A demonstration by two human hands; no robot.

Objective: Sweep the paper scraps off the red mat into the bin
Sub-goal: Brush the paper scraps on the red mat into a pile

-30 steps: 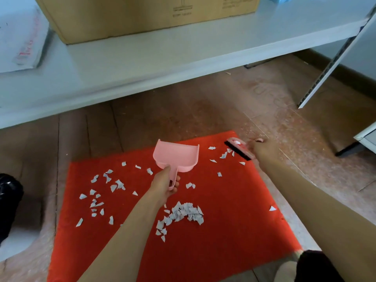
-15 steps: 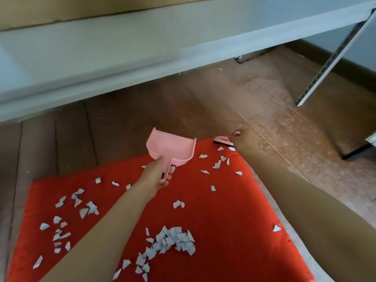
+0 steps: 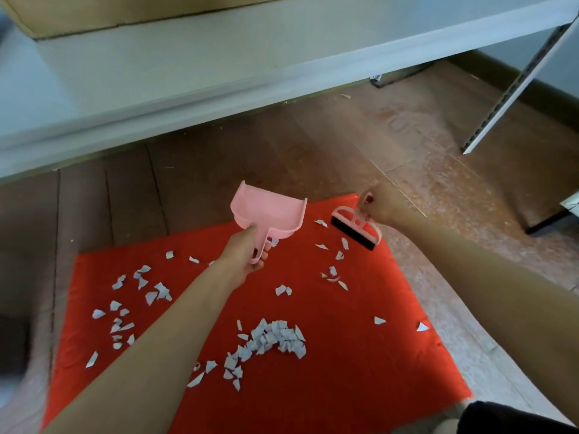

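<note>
A red mat lies on the wooden floor, strewn with white paper scraps. A heap of scraps sits near its middle and looser scraps spread over its left side. My left hand grips the handle of a pink dustpan, held above the mat's far edge with its mouth facing away. My right hand holds a small pink brush with black bristles at the mat's far right corner, bristles down on the mat near a few scraps. The bin is a dark blur at the left edge.
A white shelf board overhangs the floor just beyond the mat, with a cardboard box on it. A slanted metal shelf upright stands at the right. Bare wooden floor surrounds the mat.
The view has shifted, so the mat sits higher than half a second ago. The brush has turned and now shows its black bristles on the mat's far right corner. The dustpan stays held above the far edge.
</note>
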